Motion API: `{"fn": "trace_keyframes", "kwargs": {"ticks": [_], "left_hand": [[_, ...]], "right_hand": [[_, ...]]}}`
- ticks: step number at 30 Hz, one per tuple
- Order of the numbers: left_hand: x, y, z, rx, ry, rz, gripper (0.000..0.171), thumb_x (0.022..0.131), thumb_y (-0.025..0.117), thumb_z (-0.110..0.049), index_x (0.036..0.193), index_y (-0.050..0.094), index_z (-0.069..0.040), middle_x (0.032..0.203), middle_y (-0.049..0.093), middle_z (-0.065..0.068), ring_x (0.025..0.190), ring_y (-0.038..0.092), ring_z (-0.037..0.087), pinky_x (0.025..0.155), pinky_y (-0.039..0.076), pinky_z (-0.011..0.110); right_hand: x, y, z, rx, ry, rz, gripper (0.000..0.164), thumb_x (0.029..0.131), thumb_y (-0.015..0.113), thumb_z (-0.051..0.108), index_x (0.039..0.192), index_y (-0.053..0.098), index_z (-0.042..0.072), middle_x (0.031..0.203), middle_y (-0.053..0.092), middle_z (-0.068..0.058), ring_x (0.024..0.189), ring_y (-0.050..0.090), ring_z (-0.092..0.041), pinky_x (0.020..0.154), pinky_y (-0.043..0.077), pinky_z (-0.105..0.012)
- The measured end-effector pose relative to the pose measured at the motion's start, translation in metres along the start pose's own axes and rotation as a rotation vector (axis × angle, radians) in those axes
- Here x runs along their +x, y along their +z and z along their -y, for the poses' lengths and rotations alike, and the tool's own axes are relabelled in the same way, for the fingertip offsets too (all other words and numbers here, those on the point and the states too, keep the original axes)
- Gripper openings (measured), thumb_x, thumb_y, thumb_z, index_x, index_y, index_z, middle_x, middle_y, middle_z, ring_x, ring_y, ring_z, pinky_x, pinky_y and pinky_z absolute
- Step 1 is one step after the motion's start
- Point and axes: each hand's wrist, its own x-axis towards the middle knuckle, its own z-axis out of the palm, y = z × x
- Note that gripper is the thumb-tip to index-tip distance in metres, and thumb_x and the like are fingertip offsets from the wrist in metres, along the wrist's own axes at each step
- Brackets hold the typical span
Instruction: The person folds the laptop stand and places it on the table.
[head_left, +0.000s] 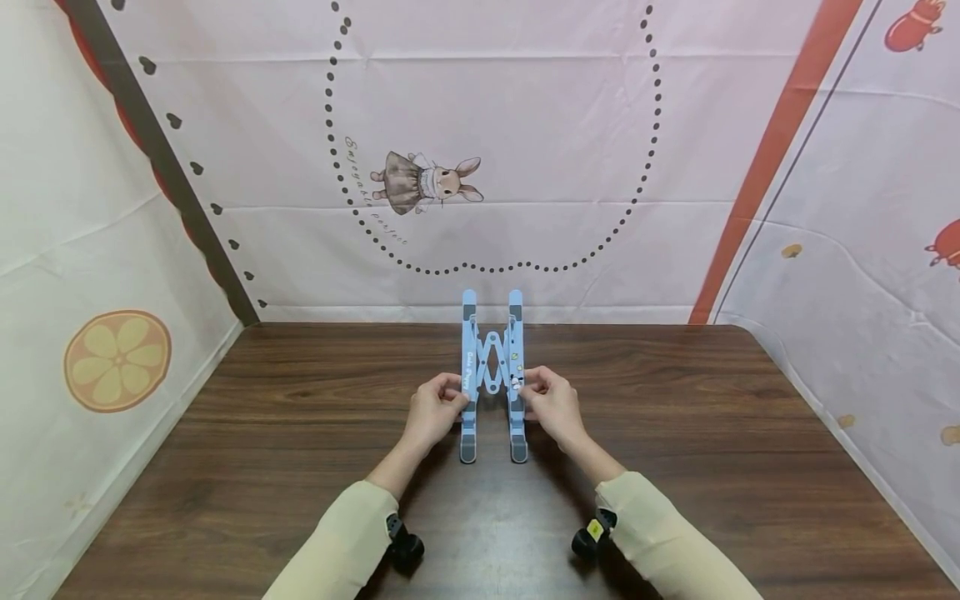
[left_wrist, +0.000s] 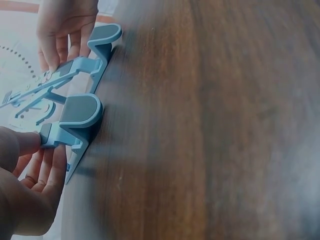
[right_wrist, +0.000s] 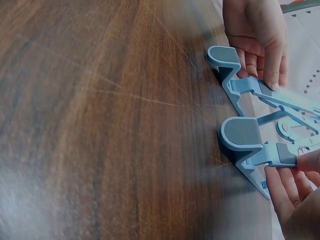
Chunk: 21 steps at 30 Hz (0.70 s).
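A light blue folding laptop stand (head_left: 469, 358) stands on the wooden table, its two long arms roughly parallel and joined by a crossed scissor linkage in the middle. Grey pads cover its front hooks, as the left wrist view shows on the nearer hook (left_wrist: 80, 108). My left hand (head_left: 434, 410) pinches the left arm, thumb on top and fingers beneath. On the other side, my right hand (head_left: 553, 406) pinches the right arm the same way, seen closer in the right wrist view with its thumb (right_wrist: 308, 161) by a grey pad.
The dark wooden table (head_left: 300, 467) spreads around the stand. Behind it hangs a pale printed cloth (head_left: 525, 167) with a rabbit figure, and more cloth lines both sides. A black wrist camera (head_left: 406, 550) sits under the left sleeve, another (head_left: 588, 542) by the right.
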Motion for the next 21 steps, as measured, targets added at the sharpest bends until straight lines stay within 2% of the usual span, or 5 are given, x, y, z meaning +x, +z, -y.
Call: {"fn": "trace_keyframes", "kwargs": {"ticks": [4, 15, 21], "left_hand": [[-0.0002, 0.001, -0.0001, -0.004, 0.004, 0.009, 0.019, 0.082, 0.064, -0.003, 0.1, 0.064, -0.005, 0.077, 0.065, 0.008, 0.062, 0.063, 0.014, 0.054, 0.054, 0.026], [-0.0012, 0.0046, -0.0008, -0.009, 0.007, 0.021, 0.019, 0.083, 0.064, -0.004, 0.101, 0.063, -0.006, 0.078, 0.064, 0.007, 0.064, 0.063, 0.017, 0.056, 0.054, 0.026], [-0.0009, 0.0074, -0.0005, -0.014, -0.004, 0.021, 0.019, 0.082, 0.064, -0.004, 0.101, 0.064, -0.006, 0.077, 0.064, 0.007, 0.062, 0.062, 0.016, 0.055, 0.054, 0.026]], "right_hand": [[-0.0006, 0.002, 0.0011, 0.012, 0.012, 0.004, 0.02, 0.084, 0.06, 0.003, 0.103, 0.065, 0.006, 0.085, 0.061, -0.012, 0.073, 0.064, -0.027, 0.061, 0.056, -0.035], [-0.0025, 0.0049, 0.0025, 0.026, 0.0, 0.02, 0.022, 0.084, 0.06, 0.002, 0.106, 0.064, 0.006, 0.086, 0.061, -0.012, 0.07, 0.063, -0.021, 0.063, 0.056, -0.037], [-0.0039, 0.0072, 0.0035, 0.021, -0.004, 0.025, 0.022, 0.085, 0.059, 0.003, 0.106, 0.064, 0.006, 0.086, 0.061, -0.011, 0.071, 0.063, -0.021, 0.061, 0.056, -0.034]]}}
